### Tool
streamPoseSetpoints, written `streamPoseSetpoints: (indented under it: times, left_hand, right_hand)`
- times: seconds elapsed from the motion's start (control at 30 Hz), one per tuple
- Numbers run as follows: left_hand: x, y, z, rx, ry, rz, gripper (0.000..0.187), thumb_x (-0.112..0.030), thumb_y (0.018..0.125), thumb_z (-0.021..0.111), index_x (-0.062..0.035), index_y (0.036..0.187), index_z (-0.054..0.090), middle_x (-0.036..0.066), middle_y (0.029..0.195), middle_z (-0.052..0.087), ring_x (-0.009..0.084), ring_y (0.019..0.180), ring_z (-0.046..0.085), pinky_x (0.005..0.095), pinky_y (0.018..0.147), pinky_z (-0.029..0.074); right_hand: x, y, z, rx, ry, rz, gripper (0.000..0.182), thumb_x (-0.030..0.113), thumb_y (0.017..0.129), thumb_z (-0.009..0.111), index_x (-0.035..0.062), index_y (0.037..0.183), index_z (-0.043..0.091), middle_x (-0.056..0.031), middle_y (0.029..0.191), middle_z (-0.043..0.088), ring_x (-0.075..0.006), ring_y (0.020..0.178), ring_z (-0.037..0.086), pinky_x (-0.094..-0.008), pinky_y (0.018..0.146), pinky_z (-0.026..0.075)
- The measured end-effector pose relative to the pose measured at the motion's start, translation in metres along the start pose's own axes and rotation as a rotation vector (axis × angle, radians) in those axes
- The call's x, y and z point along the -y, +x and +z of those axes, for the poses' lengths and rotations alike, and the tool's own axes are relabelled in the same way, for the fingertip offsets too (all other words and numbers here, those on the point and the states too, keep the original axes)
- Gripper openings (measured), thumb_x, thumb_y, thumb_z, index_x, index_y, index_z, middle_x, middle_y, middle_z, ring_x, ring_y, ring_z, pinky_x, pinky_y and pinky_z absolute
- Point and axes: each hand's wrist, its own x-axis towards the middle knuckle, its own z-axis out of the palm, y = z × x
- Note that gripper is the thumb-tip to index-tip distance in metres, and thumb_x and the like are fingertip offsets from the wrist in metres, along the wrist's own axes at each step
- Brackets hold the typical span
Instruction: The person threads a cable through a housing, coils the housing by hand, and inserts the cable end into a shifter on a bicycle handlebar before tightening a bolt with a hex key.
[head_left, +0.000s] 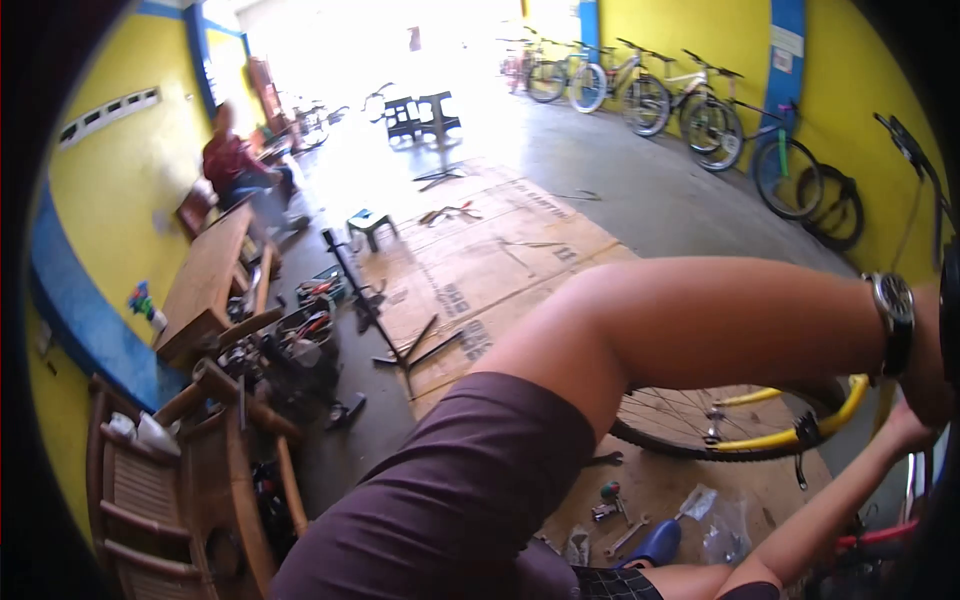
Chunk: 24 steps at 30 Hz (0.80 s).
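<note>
My left arm with a wristwatch (892, 310) reaches across to the right edge. There my left hand (930, 365) is mostly dark and cut off, its fingers hidden. Just below it, my right hand (908, 428) looks closed, but what it holds is hidden. Both hands are close to a bicycle with a yellow frame (848, 408). The bicycle's spoked wheel (675, 425) shows under my left arm. A red tube (880, 535) lies near my right forearm. On the cardboard beneath are a wrench (628, 537), a blue rounded object (657, 543) and a clear plastic bag (727, 535).
Cardboard (500, 260) covers the floor, with a black stand (405, 360) and a small stool (372, 226) on it. Several bicycles (645, 95) line the right wall. Tools (300, 345) pile by wooden furniture (205, 275). A person (232, 165) sits at the back left.
</note>
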Motion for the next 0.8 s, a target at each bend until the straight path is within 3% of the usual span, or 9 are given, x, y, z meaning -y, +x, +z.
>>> streamPoseSetpoints:
  times: [0.1, 0.17, 0.2, 0.23, 0.27, 0.33, 0.43, 0.57, 0.8]
  left_hand:
    - [0.001, 0.025, 0.003, -0.076, -0.126, -0.001, 0.046, -0.048, 0.079, 0.071, -0.0128, 0.108, 0.073, 0.017, 0.112, 0.065, 0.0336, 0.103, 0.062, 0.0430, 0.090, 0.051]
    - [-0.009, 0.040, -0.020, 0.103, -0.417, -0.266, 0.050, -0.048, 0.082, 0.071, -0.0121, 0.117, 0.069, 0.017, 0.122, 0.062, 0.0356, 0.110, 0.061, 0.0452, 0.097, 0.049]
    - [-0.007, 0.049, -0.010, 0.021, -0.469, -0.240, 0.047, -0.047, 0.086, 0.069, -0.0113, 0.117, 0.069, 0.019, 0.121, 0.063, 0.0360, 0.111, 0.061, 0.0464, 0.098, 0.048]
    - [-0.005, 0.060, 0.005, -0.040, -0.467, -0.229, 0.045, -0.045, 0.089, 0.067, -0.0105, 0.118, 0.068, 0.021, 0.120, 0.063, 0.0347, 0.111, 0.062, 0.0475, 0.096, 0.049]
    - [0.007, 0.069, 0.027, -0.122, -0.465, -0.132, 0.047, -0.047, 0.088, 0.067, -0.0152, 0.122, 0.067, 0.018, 0.123, 0.064, 0.0309, 0.114, 0.062, 0.0443, 0.095, 0.050]
    - [0.006, 0.086, 0.013, 0.048, -0.552, -0.043, 0.056, -0.039, 0.100, 0.055, 0.0062, 0.132, 0.048, 0.028, 0.127, 0.058, 0.0376, 0.122, 0.056, 0.0412, 0.102, 0.044]
    - [0.007, 0.102, 0.025, 0.170, -0.570, -0.073, 0.060, -0.049, 0.103, 0.041, 0.0028, 0.132, 0.049, 0.026, 0.117, 0.061, 0.0382, 0.110, 0.061, 0.0436, 0.094, 0.048]
    - [-0.003, 0.125, 0.029, 0.323, -0.586, -0.177, 0.055, -0.047, 0.103, 0.044, 0.0022, 0.126, 0.055, 0.020, 0.103, 0.065, 0.0271, 0.097, 0.064, 0.0388, 0.086, 0.050]
    - [0.005, 0.144, 0.058, 0.368, -0.784, -0.028, 0.043, -0.028, 0.100, 0.060, 0.0010, 0.131, 0.056, 0.010, 0.122, 0.067, 0.0148, 0.112, 0.061, 0.0299, 0.098, 0.047]
  right_hand:
    - [0.000, 0.019, -0.032, -0.021, 0.065, -0.055, 0.029, 0.020, 0.086, 0.059, 0.0003, 0.106, 0.069, -0.0153, 0.105, 0.072, -0.0257, 0.087, 0.071, -0.0336, 0.079, 0.057]
    - [0.038, -0.020, 0.014, -0.197, 0.167, 0.034, 0.011, 0.018, 0.084, 0.064, 0.0084, 0.087, 0.067, -0.0038, 0.080, 0.067, -0.0125, 0.058, 0.057, -0.0246, 0.052, 0.041]
    - [0.045, -0.031, 0.020, -0.231, 0.162, -0.022, 0.024, 0.017, 0.091, 0.056, 0.0024, 0.107, 0.066, -0.0012, 0.078, 0.057, -0.0068, 0.058, 0.047, -0.0230, 0.052, 0.039]
    - [0.047, -0.034, 0.016, -0.173, 0.120, -0.029, 0.021, 0.017, 0.090, 0.062, 0.0037, 0.106, 0.062, 0.0004, 0.076, 0.052, -0.0038, 0.054, 0.040, -0.0211, 0.048, 0.034]
    - [0.055, -0.034, 0.022, -0.168, 0.140, -0.110, 0.033, 0.014, 0.084, 0.073, 0.0033, 0.110, 0.056, 0.0001, 0.082, 0.055, -0.0032, 0.055, 0.042, -0.0204, 0.046, 0.032]
    - [0.072, -0.038, 0.033, -0.182, 0.172, -0.116, 0.051, 0.014, 0.077, 0.082, 0.0046, 0.117, 0.051, 0.0001, 0.090, 0.057, -0.0031, 0.062, 0.047, -0.0198, 0.047, 0.030]
    - [0.079, -0.036, 0.030, -0.160, 0.209, -0.084, 0.058, 0.014, 0.078, 0.083, 0.0073, 0.124, 0.047, 0.0003, 0.104, 0.057, -0.0032, 0.079, 0.051, -0.0177, 0.049, 0.029]
    - [0.093, -0.032, 0.024, -0.145, 0.211, -0.099, 0.054, 0.018, 0.081, 0.081, 0.0068, 0.124, 0.050, -0.0008, 0.102, 0.062, -0.0007, 0.062, 0.044, -0.0181, 0.047, 0.026]
    - [0.122, -0.023, 0.020, -0.054, 0.211, -0.118, 0.034, 0.022, 0.085, 0.080, 0.0060, 0.108, 0.063, 0.0043, 0.094, 0.065, 0.0021, 0.050, 0.032, -0.0181, 0.043, 0.022]
